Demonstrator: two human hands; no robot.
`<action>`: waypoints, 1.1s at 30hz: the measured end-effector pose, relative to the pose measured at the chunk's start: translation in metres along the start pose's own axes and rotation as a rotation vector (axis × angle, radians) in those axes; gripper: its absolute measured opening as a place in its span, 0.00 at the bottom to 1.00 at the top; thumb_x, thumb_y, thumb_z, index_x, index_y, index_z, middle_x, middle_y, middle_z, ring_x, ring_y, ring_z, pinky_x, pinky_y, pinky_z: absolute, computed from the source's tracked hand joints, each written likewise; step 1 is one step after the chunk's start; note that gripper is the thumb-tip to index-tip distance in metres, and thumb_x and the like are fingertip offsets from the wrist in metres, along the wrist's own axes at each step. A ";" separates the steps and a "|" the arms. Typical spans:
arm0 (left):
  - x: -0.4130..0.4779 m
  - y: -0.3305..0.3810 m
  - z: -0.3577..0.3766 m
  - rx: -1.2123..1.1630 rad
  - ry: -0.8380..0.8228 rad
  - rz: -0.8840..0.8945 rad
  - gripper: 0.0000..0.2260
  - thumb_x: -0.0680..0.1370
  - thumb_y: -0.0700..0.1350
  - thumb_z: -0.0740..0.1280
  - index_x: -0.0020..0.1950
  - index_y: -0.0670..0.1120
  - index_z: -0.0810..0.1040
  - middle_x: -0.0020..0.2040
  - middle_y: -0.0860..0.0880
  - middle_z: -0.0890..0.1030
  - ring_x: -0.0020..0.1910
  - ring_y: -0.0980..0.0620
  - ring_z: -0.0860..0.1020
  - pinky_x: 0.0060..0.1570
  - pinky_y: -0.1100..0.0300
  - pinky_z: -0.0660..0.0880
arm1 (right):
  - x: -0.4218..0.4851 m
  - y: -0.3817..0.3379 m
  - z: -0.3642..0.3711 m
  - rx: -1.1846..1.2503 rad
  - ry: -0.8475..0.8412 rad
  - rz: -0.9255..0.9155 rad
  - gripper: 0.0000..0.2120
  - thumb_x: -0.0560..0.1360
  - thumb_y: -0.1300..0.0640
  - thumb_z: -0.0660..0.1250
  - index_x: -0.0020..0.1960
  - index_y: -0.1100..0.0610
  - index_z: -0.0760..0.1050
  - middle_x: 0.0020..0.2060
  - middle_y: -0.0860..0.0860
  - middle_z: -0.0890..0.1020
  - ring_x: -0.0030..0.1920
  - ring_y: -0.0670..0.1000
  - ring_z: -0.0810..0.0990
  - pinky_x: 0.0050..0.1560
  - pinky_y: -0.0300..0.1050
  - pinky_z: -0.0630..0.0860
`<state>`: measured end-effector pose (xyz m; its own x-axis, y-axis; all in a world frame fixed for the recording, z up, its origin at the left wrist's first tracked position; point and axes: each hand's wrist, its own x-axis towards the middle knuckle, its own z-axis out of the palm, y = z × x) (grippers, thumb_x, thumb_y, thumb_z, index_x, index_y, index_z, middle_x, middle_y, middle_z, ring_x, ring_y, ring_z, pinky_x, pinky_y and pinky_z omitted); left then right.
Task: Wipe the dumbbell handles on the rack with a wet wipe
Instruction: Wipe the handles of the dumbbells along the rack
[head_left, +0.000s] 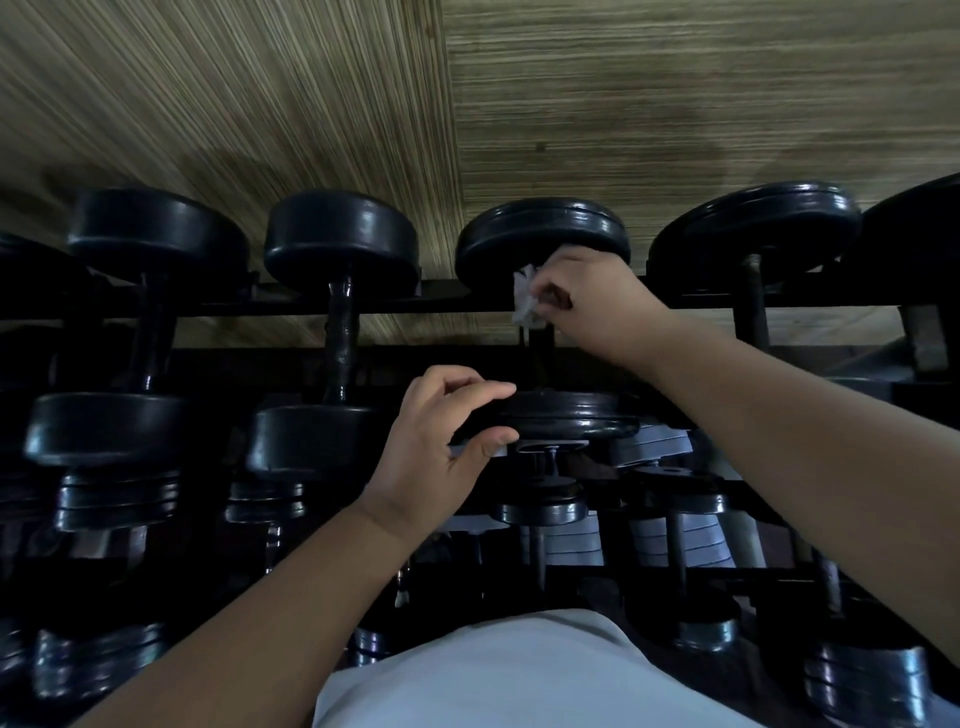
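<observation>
- Head view looks down over a black rack (441, 305) whose top tier carries a row of black dumbbells. Each lies with its bar running from the rack's front edge to its back rail.
- The dumbbell (571, 423) in hand is the third from the left end of that tier, about midway along the rack's width.
- The right hand (592, 306) reaches to the back rail and grips a crumpled white wet wipe (523, 296), with its fingers curled tightly round it.
- The wet wipe sits against the far end of the handle (537, 358), just below the far head (540, 234). The hand hides whether it wraps right round the bar.
- The left hand (441, 441) holds the near head (602, 410) at the tier's front edge in a narrow pinch. The forefinger curls over its left rim and the thumb presses from beneath.
- A neighbouring dumbbell (343, 332) lies just to the left, and an end dumbbell (150, 332) lies further toward the rack's left end.
- A right-side dumbbell (753, 301) with a paler bar lies just beyond the right forearm.
- The lower tiers hold smaller weights (665, 540) with grey and chrome plates, mostly in shadow.
- A wood-grain surface (675, 104) fills the view past the back rail.
- A white garment (493, 680) shows at the bottom edge, between the two forearms.
</observation>
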<state>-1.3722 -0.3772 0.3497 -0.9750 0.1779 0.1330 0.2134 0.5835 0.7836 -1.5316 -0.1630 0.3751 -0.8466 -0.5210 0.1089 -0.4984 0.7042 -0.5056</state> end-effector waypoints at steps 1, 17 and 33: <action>0.000 0.000 0.000 0.000 0.004 0.000 0.18 0.81 0.58 0.68 0.70 0.57 0.77 0.63 0.54 0.74 0.64 0.47 0.75 0.64 0.50 0.76 | -0.001 0.001 0.005 -0.004 0.038 0.015 0.07 0.73 0.63 0.73 0.52 0.60 0.83 0.52 0.56 0.81 0.52 0.54 0.80 0.54 0.38 0.71; -0.007 0.019 0.002 0.047 0.058 -0.060 0.17 0.81 0.50 0.71 0.70 0.53 0.79 0.63 0.56 0.73 0.67 0.54 0.74 0.68 0.62 0.69 | -0.032 -0.018 -0.009 0.340 -0.302 0.329 0.08 0.68 0.63 0.79 0.43 0.53 0.85 0.37 0.43 0.84 0.34 0.34 0.79 0.35 0.24 0.70; -0.014 0.085 -0.045 0.105 0.001 -0.108 0.10 0.78 0.51 0.75 0.59 0.53 0.84 0.52 0.55 0.81 0.50 0.58 0.81 0.55 0.56 0.81 | -0.101 -0.073 -0.056 0.691 0.328 0.438 0.08 0.69 0.64 0.79 0.42 0.53 0.83 0.42 0.54 0.86 0.46 0.56 0.86 0.52 0.55 0.84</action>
<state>-1.3434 -0.3661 0.4419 -0.9927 0.1087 0.0516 0.1120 0.6787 0.7258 -1.4199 -0.1348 0.4485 -0.9990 -0.0329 -0.0297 0.0184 0.3035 -0.9526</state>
